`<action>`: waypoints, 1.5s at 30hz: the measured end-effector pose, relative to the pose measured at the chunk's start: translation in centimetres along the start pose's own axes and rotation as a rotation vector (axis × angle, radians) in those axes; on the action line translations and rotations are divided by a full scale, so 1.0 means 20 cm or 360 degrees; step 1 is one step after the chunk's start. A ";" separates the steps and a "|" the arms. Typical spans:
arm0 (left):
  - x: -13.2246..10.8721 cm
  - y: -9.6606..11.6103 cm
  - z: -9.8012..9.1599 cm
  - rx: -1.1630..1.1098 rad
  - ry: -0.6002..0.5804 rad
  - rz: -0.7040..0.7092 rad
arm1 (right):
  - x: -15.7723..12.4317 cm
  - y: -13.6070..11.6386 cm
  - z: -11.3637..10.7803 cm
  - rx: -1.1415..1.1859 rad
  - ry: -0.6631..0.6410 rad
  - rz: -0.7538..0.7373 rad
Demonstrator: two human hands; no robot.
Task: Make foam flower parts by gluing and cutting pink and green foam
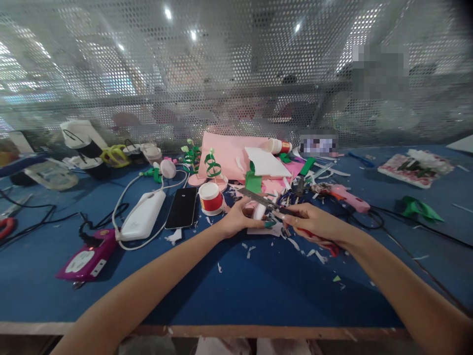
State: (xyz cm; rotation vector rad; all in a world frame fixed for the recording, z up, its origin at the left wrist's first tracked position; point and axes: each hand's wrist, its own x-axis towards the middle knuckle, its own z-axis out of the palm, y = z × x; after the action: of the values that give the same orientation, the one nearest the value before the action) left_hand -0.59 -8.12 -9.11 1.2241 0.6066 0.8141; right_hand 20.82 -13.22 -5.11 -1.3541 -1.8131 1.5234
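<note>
My right hand [314, 224] is closed round the red handles of a pair of scissors [264, 201], whose grey blades point up and left over the blue table [229, 286]. My left hand [240, 217] pinches a small pink and white piece of paper [258, 212] right at the blades. The two hands almost touch in the middle of the table. White and pink paper scraps lie under and around them.
A red and white paper cup [211, 198], a black phone [182, 207] and a white power bank [143, 215] lie to the left. Pink sheets [229, 153] and green ribbon curls [212, 165] sit behind. A pink glue gun [347, 196] lies right; a perforated screen [236, 74] closes the back.
</note>
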 end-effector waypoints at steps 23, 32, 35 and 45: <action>0.02 -0.02 -0.03 -0.0183 0.0065 0.0051 | 0.00 -0.01 0.03 -0.0220 0.0124 -0.0096; 0.01 0.00 -0.02 -0.0176 0.0076 0.0046 | 0.00 -0.03 0.04 -0.0218 0.0274 -0.0168; 0.01 -0.01 -0.02 -0.0165 0.0066 0.0029 | 0.00 -0.04 0.05 -0.0226 0.0276 -0.0152; 0.01 0.00 -0.01 -0.0091 0.0068 0.0043 | 0.02 -0.04 0.07 -0.0280 0.0374 -0.0216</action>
State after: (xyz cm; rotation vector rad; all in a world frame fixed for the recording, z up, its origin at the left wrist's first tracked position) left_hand -0.61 -7.77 -9.20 1.1676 0.5985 0.8766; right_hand 19.19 -13.63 -4.93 -1.3923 -1.8798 1.1076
